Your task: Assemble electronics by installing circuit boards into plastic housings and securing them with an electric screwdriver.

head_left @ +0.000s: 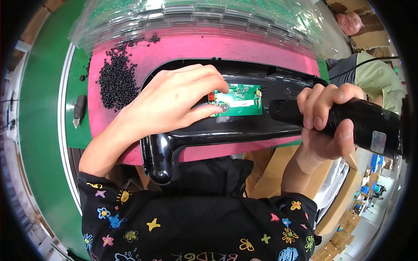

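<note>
A green circuit board [244,106] lies inside a long black plastic housing [209,130], whose rounded arm points toward me at the left. My left hand [178,98] reaches over the housing. Its thumb and index finger are bent around the board's left end, beside a red part, and its other fingers are partly hidden. In my right hand [324,113] is a black electric screwdriver [365,124] with a pale label, held nearly level over the housing's right end. Its nose points left toward the board; the tip is hard to make out.
A pile of small black screws [115,80] lies on the pink mat [174,45], left of the housing. Clear plastic trays [196,19] are stacked behind. A black-handled tool [79,108] rests at the left. An open cardboard box [272,172] stands near me; another person [379,78] is at upper right.
</note>
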The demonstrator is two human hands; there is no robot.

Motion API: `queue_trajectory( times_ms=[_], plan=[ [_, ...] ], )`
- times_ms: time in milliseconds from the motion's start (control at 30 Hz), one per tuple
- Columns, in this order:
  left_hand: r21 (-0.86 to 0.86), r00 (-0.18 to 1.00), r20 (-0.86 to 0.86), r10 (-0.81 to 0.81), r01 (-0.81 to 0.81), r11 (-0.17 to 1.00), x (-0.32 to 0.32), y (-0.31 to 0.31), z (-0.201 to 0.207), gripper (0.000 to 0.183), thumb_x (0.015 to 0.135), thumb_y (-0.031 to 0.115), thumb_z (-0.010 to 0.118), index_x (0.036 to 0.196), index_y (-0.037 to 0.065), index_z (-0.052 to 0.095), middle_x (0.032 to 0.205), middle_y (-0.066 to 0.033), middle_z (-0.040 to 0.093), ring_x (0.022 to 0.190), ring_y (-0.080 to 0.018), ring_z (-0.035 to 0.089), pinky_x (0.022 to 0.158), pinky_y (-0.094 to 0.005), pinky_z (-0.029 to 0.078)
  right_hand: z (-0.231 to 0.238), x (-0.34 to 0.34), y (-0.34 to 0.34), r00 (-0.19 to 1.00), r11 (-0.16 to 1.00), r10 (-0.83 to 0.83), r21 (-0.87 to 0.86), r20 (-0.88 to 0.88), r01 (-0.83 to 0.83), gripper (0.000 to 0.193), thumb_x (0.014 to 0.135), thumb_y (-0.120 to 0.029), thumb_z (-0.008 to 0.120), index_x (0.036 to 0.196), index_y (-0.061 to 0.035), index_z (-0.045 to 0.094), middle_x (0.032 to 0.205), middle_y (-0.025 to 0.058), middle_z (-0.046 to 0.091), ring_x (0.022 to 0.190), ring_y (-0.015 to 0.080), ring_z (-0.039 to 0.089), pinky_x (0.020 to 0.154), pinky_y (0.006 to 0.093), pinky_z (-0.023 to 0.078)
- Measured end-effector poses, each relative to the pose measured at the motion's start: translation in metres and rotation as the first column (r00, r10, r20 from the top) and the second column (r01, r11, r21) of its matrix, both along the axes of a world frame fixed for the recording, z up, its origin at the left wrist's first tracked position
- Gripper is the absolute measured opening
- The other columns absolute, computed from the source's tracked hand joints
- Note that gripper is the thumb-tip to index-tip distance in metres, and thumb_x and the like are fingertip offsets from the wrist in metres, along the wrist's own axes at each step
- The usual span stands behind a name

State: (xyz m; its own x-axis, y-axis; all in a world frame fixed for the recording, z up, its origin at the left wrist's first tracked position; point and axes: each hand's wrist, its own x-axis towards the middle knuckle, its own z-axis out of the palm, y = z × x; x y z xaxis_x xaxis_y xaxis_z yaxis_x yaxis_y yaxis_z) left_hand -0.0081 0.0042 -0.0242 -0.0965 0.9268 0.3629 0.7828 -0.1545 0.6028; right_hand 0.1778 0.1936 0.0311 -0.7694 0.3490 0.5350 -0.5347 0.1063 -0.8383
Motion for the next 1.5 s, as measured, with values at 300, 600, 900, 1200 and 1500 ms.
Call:
queue_trajectory(
  times_ms=[300,600,900,1200,1500],
  plan=[
    [-0.017,1.0,-0.014,0.006,-0.006,1.0,0.0,0.003,0.002,0.027,0.076,0.01,0.078,0.097,0.004,0.062,0.097,-0.0075,0.066,0.091,-0.0279,0.066,0.075,-0.0377,0.056,-0.013,-0.006,0.002,1.0,0.998,-0.007,-0.07,0.013,0.008,0.038,0.087,-0.031,0.066,0.108,-0.0054,0.046,0.066,0.0018,0.049,0.053,0.0121,0.045,0.056,0.0293,0.039],
    [-0.04,0.999,-0.043,-0.017,0.015,0.999,0.001,0.003,0.004,0.024,0.077,0.011,0.077,0.096,0.005,0.063,0.095,-0.0066,0.065,0.09,-0.0265,0.066,0.075,-0.0369,0.056,-0.014,-0.018,0.009,0.972,0.972,0.232,-0.046,0.046,-0.23,0.044,0.087,-0.036,0.072,0.107,-0.006,0.047,0.065,-0.002,0.051,0.052,0.0094,0.046,0.051,0.0257,0.036],
    [-0.015,0.997,-0.077,-0.019,0.018,1.0,0.002,-0.001,0.002,0.02,0.08,0.013,0.075,0.095,0.005,0.064,0.096,-0.0052,0.066,0.09,-0.025,0.065,0.074,-0.0364,0.055,-0.016,-0.019,-0.002,0.972,0.97,0.234,-0.071,0.029,-0.231,0.044,0.083,-0.034,0.078,0.103,-0.006,0.05,0.063,-0.0022,0.053,0.05,0.0094,0.048,0.051,0.0248,0.037],
    [0.206,0.992,-0.066,0.106,-0.091,0.974,-0.009,0.002,0.015,0.015,0.082,0.004,0.07,0.096,0.002,0.064,0.094,-0.0101,0.065,0.086,-0.0286,0.063,0.078,-0.0371,0.051,-0.018,-0.015,0.021,0.998,0.961,0.05,-0.275,0.042,-0.036,0.045,0.089,-0.045,0.068,0.105,-0.0067,0.05,0.065,-0.0047,0.045,0.053,0.0088,0.042,0.059,0.0268,0.037],
    [-0.112,0.924,-0.273,0.27,-0.309,0.945,-0.02,-0.005,-0.006,0.03,0.091,0.016,0.064,0.115,0.0,0.058,0.105,-0.017,0.062,0.102,-0.0359,0.06,0.089,-0.0439,0.049,-0.014,0.005,0.036,0.879,0.527,-0.454,-0.752,0.143,0.395,0.031,0.097,-0.012,0.061,0.121,0.0041,0.051,0.119,0.0139,0.054,0.118,0.0262,0.052,0.113,0.0598,0.038]
  ],
)
